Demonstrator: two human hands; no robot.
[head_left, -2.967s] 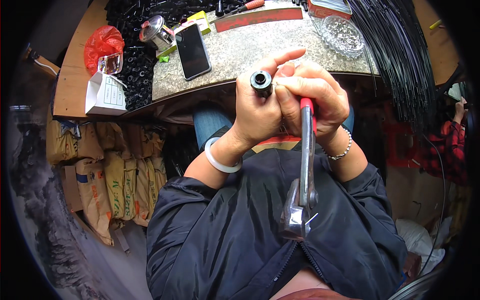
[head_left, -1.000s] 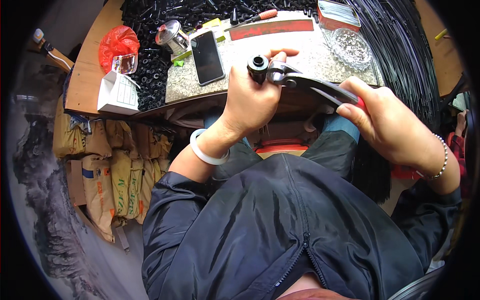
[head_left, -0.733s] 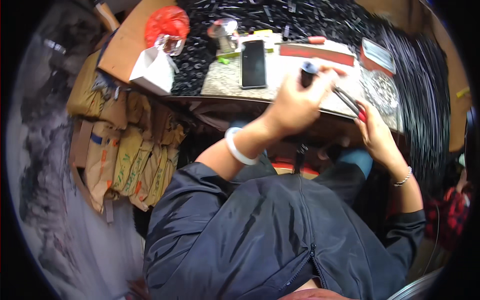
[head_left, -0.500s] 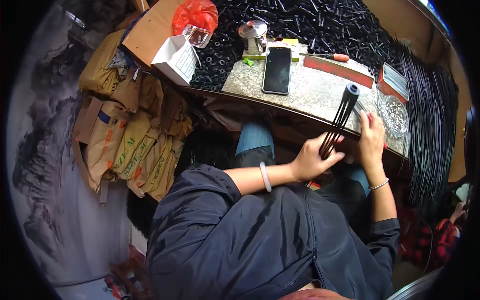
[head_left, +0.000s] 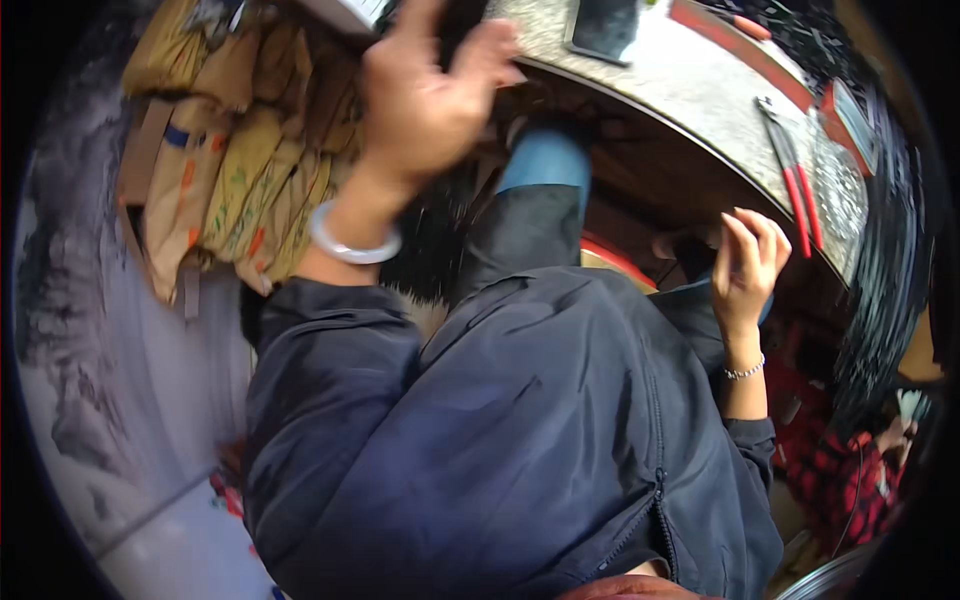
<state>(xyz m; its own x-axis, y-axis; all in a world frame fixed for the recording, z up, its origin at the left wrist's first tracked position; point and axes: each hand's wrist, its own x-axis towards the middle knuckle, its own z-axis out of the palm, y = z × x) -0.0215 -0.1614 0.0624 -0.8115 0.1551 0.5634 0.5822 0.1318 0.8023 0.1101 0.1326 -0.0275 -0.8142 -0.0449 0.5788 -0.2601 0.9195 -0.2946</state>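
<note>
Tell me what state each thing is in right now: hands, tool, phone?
Left hand: raised, open, holding nothing, blurred.
Right hand: empty, fingers curled, below the table edge.
Red-handled pliers: lying on the stone tabletop, untouched.
Phone: flat on the tabletop, screen dark.
Brown sacks: stacked.

Even, soft daylight, moderately bright; no hard shadows. Heavy motion blur across whole frame, worst on raised left hand point(head_left: 425, 95) and stacked sacks point(head_left: 225, 170). Right hand point(head_left: 748, 262) slightly sharper but still soft. Deep shade under stone tabletop point(head_left: 700, 90), detail lost there. Dark jacket point(head_left: 520, 440) reads flat, faint sheen on folds. Strong fisheye bending at rim, black vignette in corners. No glare.
</note>
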